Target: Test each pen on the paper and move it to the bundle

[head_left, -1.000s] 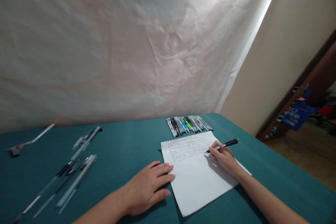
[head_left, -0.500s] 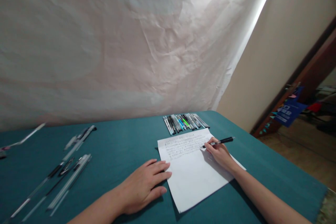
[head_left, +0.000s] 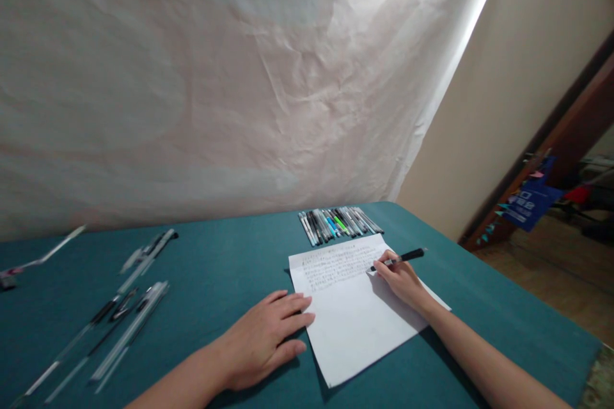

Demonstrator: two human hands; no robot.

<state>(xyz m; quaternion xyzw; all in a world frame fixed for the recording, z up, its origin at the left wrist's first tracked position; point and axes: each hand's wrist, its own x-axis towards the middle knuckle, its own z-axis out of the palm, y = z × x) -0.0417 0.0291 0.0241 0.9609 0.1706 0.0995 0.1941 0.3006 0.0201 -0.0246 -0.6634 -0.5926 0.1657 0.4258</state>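
Note:
A white sheet of paper (head_left: 355,332) lies slightly turned on the table, its upper part covered with several lines of small handwriting. My right hand (head_left: 400,281) rests on the paper's right side, closed around a black pen (head_left: 405,256). The pen tip meets the sheet near the right end of the lower written lines. My left hand (head_left: 271,339) lies flat with fingers apart, its fingertips on the paper's left edge and the palm on the table.
A row of several pens (head_left: 340,223) lies behind the paper. More pens and clear pen parts (head_left: 129,332) are spread on the left of the green tabletop (head_left: 220,255). A pale sheet of cloth (head_left: 215,89) hangs behind; a blue sign (head_left: 532,204) is at right.
The back end of the pen has tilted slightly in my right hand. The view has shifted a touch; my left hand stays in place on the paper's edge.

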